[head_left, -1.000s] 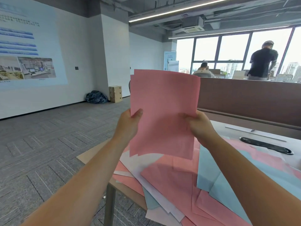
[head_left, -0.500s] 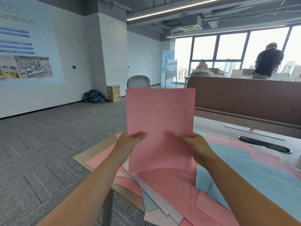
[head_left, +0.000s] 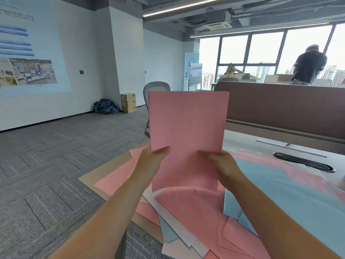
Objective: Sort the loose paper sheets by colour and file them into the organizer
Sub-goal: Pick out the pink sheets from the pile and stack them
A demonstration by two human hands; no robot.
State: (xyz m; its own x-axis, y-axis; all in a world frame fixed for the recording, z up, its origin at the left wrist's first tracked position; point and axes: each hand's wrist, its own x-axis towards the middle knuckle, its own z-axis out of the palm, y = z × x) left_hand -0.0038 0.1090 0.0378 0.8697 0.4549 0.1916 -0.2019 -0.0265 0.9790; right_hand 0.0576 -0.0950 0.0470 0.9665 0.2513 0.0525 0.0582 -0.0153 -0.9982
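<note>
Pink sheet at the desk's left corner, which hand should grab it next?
Left, likely. The left hand holds the stack right beside that sheet; the right hand is across the stack and could hold it alone.

The pink stack hides the fingers of the left hand and right hand and most of the far chair. Blue sheets run off the right edge. Text on the far-left slide is too blurred to read.
</note>
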